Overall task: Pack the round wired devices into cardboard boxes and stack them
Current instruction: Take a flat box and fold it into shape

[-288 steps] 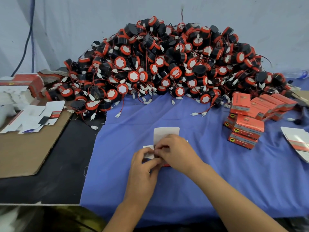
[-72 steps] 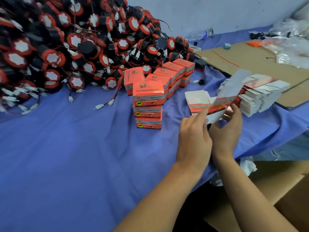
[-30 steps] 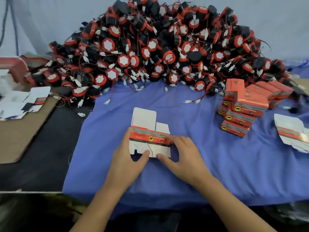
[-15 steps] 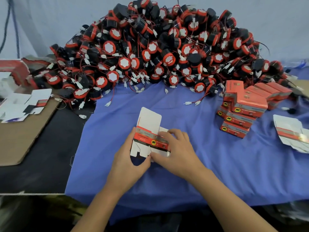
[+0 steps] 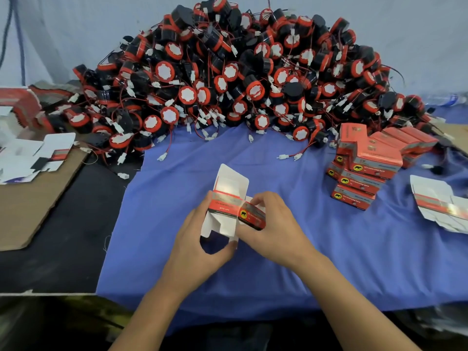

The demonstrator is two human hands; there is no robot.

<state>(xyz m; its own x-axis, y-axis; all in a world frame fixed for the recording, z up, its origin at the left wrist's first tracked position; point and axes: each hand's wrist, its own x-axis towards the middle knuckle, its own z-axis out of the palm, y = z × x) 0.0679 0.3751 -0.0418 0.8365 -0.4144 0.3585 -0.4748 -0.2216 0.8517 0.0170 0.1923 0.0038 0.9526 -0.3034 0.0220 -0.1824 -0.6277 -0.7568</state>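
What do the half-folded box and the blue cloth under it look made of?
Half-folded box: thin card, printed red outside with slight sheen, plain white inside, creased flaps. Blue cloth: probably woven fabric, matte, with soft wrinkles and a draped front edge.

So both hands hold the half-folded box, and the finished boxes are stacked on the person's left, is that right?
Not quite: the head view shows the finished boxes stacked on the person's right. The left hand and right hand do hold the half-folded box.
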